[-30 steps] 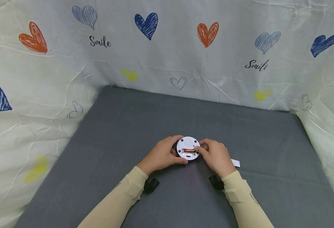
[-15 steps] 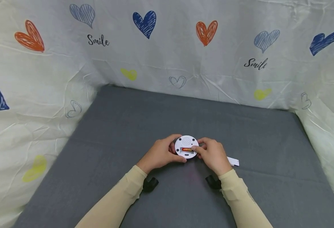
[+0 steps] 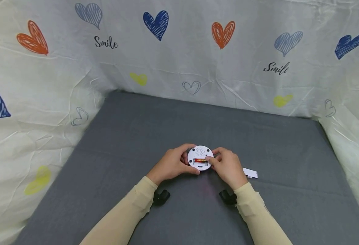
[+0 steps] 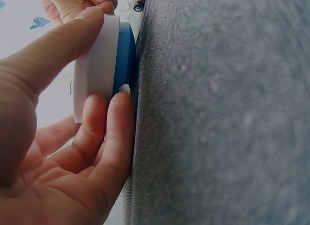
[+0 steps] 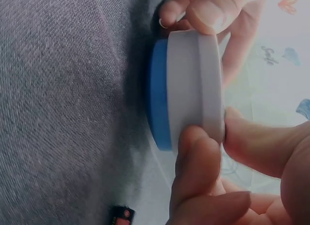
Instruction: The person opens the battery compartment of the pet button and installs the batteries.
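Note:
A round white device (image 3: 201, 151) with a blue underside (image 4: 125, 58) is held low over the grey cloth, its back facing up. That back has a grid of small holes, dark round feet and an uncovered battery slot. A red and yellow battery (image 3: 199, 160) lies lengthwise in the slot. My left hand (image 3: 174, 164) grips the rim from the left, thumb at the near edge. My right hand (image 3: 230, 167) pinches the right side, its thumb pressing at the battery's right end and its fingers curled against the side wall (image 5: 186, 84).
A small white cover (image 3: 251, 173) lies on the grey cloth (image 3: 154, 126) just right of my right hand. Another battery (image 5: 122, 215) lies on the cloth near that hand. Black wrist mounts hang under both sleeves. A white curtain (image 3: 185, 61) printed with hearts borders the cloth.
Both hands and the device have shifted slightly left in the head view, then stayed nearly still. More of the white cover shows beside my right hand.

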Demonstrator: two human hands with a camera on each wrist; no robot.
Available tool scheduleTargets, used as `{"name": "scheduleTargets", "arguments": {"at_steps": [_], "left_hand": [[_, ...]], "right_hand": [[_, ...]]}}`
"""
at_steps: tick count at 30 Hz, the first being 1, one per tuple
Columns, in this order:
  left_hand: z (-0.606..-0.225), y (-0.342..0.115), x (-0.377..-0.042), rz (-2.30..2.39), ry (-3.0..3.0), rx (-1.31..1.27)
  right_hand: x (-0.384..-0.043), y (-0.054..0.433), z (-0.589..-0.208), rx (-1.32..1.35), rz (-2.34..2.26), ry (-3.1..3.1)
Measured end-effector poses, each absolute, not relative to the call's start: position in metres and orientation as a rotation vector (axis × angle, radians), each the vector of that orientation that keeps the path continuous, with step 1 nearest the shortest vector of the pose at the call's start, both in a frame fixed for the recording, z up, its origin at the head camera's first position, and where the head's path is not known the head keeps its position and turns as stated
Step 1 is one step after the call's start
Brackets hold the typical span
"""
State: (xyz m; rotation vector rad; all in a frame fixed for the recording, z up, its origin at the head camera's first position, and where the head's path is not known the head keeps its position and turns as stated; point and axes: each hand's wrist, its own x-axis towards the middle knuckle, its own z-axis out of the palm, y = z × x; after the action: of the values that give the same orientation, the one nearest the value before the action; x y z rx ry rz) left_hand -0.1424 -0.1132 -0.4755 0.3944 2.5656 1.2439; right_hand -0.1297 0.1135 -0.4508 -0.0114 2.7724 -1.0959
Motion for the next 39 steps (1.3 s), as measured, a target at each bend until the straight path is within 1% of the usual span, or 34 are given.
{"name": "scheduleTargets", "arguments": {"at_steps": [18,27,32,39], "left_hand": [[-0.476,-0.113,-0.143,1.295,2.556,0.4],[-0.474,-0.117,-0.144,1.328,2.518,0.364],[-0.475,-0.119,-0.146,1.32,2.519,0.348],[-0.475,-0.12,-0.144,1.31,2.513,0.36]], "right_hand": [[-0.134,0.118,-0.455,-0.052,-1.206,2.708],[-0.134,0.12,-0.449,-0.142,-1.147,2.728],[-0.131,0.133,-0.442,-0.164,-1.1,2.78],[-0.122,0.156,-0.445,-0.184,-0.967,2.943]]}}
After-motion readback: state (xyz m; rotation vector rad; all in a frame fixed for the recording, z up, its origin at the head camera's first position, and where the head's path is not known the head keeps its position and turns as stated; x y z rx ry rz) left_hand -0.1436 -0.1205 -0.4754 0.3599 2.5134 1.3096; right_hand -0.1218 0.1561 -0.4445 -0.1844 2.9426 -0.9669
